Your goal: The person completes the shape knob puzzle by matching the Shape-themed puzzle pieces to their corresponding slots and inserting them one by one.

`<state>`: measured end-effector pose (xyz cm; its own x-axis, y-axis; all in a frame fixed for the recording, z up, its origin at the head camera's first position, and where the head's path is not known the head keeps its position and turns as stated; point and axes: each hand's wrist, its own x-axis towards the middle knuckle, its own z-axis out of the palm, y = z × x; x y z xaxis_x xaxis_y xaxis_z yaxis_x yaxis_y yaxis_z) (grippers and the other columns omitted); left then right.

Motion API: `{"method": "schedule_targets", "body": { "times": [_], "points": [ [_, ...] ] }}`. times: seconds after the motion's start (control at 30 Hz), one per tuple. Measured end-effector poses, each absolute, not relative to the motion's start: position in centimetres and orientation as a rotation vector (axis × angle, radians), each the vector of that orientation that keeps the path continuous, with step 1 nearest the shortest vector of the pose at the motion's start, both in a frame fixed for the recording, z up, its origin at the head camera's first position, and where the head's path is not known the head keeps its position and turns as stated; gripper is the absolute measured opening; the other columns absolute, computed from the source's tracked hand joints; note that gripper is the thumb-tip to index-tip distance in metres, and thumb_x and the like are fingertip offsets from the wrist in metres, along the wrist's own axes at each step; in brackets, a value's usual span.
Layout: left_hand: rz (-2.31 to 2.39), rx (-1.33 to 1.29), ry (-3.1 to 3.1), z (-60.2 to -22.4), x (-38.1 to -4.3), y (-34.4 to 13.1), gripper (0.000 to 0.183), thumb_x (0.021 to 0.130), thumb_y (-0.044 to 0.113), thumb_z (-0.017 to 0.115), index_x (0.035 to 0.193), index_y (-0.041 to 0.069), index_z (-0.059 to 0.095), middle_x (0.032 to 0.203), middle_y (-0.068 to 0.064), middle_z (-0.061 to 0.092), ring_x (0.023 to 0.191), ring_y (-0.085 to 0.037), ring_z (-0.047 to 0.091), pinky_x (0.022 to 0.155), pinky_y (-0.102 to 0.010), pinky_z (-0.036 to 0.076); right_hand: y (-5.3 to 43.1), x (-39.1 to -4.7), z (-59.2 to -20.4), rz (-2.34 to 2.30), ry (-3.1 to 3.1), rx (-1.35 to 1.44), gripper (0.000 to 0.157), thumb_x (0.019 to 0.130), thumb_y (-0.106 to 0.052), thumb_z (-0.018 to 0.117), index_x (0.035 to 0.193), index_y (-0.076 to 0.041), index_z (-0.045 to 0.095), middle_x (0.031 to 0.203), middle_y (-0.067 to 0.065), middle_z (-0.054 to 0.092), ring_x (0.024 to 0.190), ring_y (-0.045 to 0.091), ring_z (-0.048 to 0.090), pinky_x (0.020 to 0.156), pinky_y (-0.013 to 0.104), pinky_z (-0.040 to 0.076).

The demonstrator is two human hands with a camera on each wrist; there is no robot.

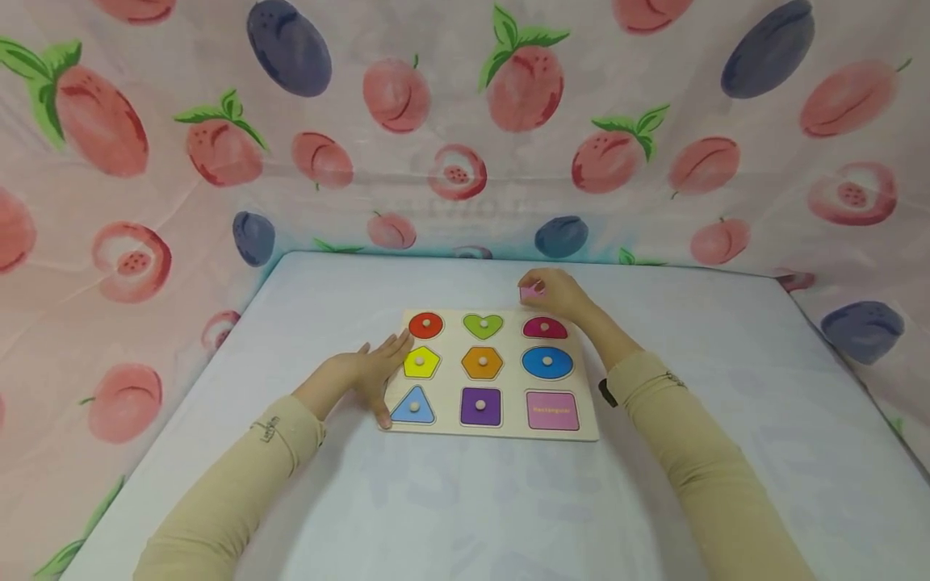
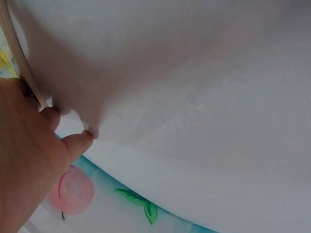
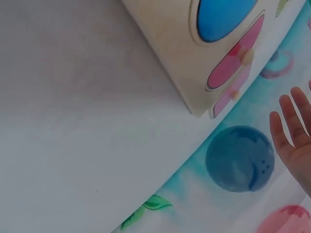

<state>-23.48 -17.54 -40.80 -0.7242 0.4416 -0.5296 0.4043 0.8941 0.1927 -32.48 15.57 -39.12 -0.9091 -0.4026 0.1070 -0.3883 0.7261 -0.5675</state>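
Note:
A pale wooden shape puzzle board (image 1: 446, 379) lies on the white table. My left hand (image 1: 370, 375) rests along its left edge, thumb at the near corner, fingers spread towards the red circle. Beyond the board's far edge lies a pink rectangle puzzle piece (image 3: 227, 98) with a small knob. My right hand (image 1: 555, 294) is over that spot and partly covers the piece in the head view. In the right wrist view, its fingers (image 3: 290, 114) are spread apart from the piece. The pink rectangular recess (image 1: 552, 424) at the near right shows printed lettering.
Knobbed pieces sit in the other recesses, among them a red circle (image 1: 421, 330), a green heart (image 1: 476, 329), a blue oval (image 1: 534, 363) and a purple square (image 1: 472, 415). A fruit-patterned cloth (image 1: 450, 105) hangs behind the table (image 1: 450, 508) and at its sides.

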Motion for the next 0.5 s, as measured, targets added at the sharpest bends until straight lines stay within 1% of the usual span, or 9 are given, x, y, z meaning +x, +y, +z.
{"method": "schedule_targets", "body": {
  "times": [0.13, 0.27, 0.5],
  "points": [
    [0.081, 0.622, 2.466, -40.9, -23.6, -17.4, 0.140, 0.057, 0.050, 0.085, 0.150, 0.006, -0.010, 0.158, -0.012, -0.017, 0.147, -0.031, -0.009, 0.116, -0.059, 0.002, 16.4, -33.1, -39.3, -0.956, 2.922, -0.639, 0.027, 0.088, -0.011, 0.063, 0.112, 0.002, 0.062, 0.116, 0.021, 0.062, 0.109, 0.037, 0.054, 0.096, 0.049, 0.046],
    [0.104, 0.608, 2.454, -40.9, -23.6, -17.3, 0.140, 0.057, 0.049, 0.085, 0.150, 0.006, -0.010, 0.158, -0.012, -0.017, 0.147, -0.031, -0.009, 0.116, -0.059, 0.001, 17.0, -33.7, -39.5, -0.924, 2.949, -0.583, 0.029, 0.089, -0.013, 0.063, 0.115, 0.001, 0.061, 0.120, 0.021, 0.060, 0.112, 0.037, 0.053, 0.096, 0.050, 0.046],
    [0.105, 0.596, 2.468, -40.8, -23.6, -17.5, 0.140, 0.057, 0.049, 0.086, 0.150, 0.006, -0.010, 0.158, -0.012, -0.017, 0.147, -0.032, -0.009, 0.116, -0.058, 0.001, 17.4, -35.3, -40.0, -0.852, 2.958, -0.563, 0.029, 0.090, -0.009, 0.061, 0.117, 0.003, 0.060, 0.122, 0.022, 0.058, 0.115, 0.039, 0.052, 0.099, 0.050, 0.044]
  ]
}}
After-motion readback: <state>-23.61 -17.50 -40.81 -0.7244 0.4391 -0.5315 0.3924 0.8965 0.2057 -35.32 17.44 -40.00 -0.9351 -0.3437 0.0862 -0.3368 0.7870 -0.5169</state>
